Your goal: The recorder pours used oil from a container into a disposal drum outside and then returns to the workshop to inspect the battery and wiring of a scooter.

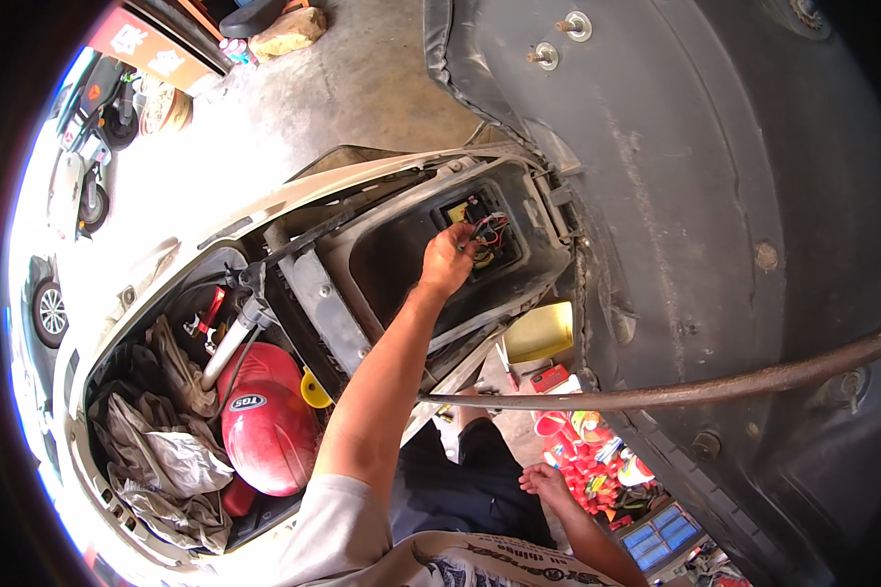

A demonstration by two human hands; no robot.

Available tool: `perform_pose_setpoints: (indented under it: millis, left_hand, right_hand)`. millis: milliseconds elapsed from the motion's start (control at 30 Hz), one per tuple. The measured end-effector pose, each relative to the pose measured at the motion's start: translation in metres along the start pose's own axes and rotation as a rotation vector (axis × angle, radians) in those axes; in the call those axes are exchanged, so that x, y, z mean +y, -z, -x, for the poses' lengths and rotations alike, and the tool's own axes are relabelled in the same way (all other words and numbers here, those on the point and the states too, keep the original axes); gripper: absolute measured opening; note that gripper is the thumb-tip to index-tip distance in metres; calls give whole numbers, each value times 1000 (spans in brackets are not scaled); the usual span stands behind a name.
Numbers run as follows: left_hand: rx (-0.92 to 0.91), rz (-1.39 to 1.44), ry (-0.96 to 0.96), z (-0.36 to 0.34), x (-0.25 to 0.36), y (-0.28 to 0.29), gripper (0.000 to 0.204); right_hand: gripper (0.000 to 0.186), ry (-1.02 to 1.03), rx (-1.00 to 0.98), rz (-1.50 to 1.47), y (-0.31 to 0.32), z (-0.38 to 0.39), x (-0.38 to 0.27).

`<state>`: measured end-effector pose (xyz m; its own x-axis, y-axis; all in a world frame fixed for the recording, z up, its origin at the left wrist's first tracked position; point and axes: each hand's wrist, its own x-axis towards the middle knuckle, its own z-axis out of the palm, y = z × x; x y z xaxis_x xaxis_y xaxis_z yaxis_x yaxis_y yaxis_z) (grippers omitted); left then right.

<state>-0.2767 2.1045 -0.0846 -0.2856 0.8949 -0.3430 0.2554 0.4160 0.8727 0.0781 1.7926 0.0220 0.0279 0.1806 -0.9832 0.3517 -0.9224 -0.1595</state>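
My left hand [448,260] reaches down into the dark storage box [382,259] of a scooter. Its fingers are pinched on wiring [492,231], where red, black and pale leads meet around a small black part. The fingertips partly hide what they grip. Around the wiring is a square opening in the box floor, with a yellow part [457,212] showing inside it. My right hand [546,483] hangs near my dark trousers, away from the scooter. Its fingers are loosely bent and a little apart, with nothing seen in them.
A large black panel with bolts [675,196] stands raised at the right, crossed by a rusty rod [656,399]. At left, another bay holds a red helmet [264,421], crumpled cloth [166,460] and a hand pump [233,342]. A yellow tray [541,333] and red items [587,470] lie below.
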Motion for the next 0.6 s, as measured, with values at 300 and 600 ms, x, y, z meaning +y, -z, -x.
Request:
perform_pose_setpoints:
  millis: [300, 600]
  left_hand:
    - [-108, -45, 5, 8, 3, -3, 31]
    - [21, 2, -67, 25, 3, 4, 31]
  right_hand:
    - [15, 12, -1, 5, -3, 3, -6]
    - [16, -1, 8, 22, -4, 8, -11]
